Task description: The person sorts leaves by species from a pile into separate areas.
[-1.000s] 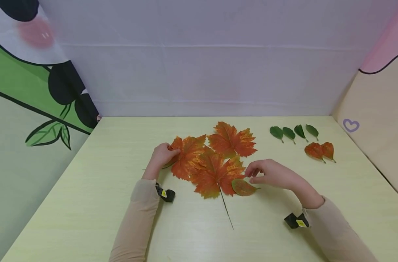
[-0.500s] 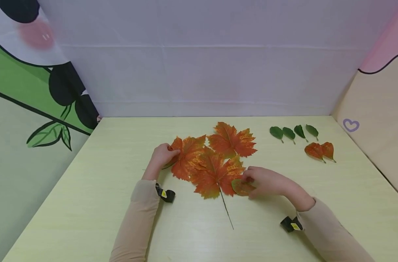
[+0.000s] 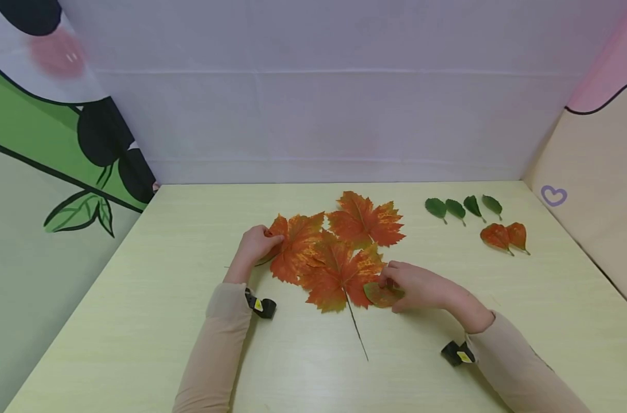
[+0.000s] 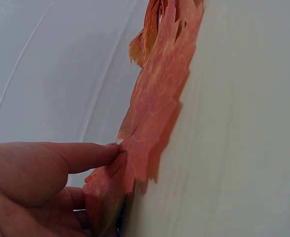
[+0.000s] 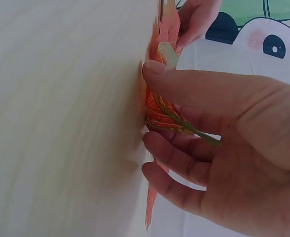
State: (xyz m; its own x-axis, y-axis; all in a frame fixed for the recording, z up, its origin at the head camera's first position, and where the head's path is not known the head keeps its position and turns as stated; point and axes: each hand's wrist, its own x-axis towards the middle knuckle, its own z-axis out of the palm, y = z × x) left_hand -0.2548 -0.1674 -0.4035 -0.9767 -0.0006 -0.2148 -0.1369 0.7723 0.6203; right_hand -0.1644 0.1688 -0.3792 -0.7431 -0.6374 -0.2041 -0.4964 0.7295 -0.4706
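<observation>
Three orange maple leaves with jagged edges lie overlapping mid-table: a left one, a rear one and a front one with a long dark stem. At the left leaf's outer edge, my left hand pinches a small reddish oval leaf, its thumb also touching the maple leaf. My right hand holds an orange-green oval leaf between thumb and fingers, over the front maple leaf's right edge. In the right wrist view that oval leaf's stem points toward the palm.
Several small green leaves lie in a row at the back right of the pale table. Two orange oval leaves overlap just in front of them. A pale cloth backdrop stands along the table's far edge.
My right hand has come down and slightly left onto the orange-green oval leaf, and its fingers have closed around it. My left hand has stayed in place.
</observation>
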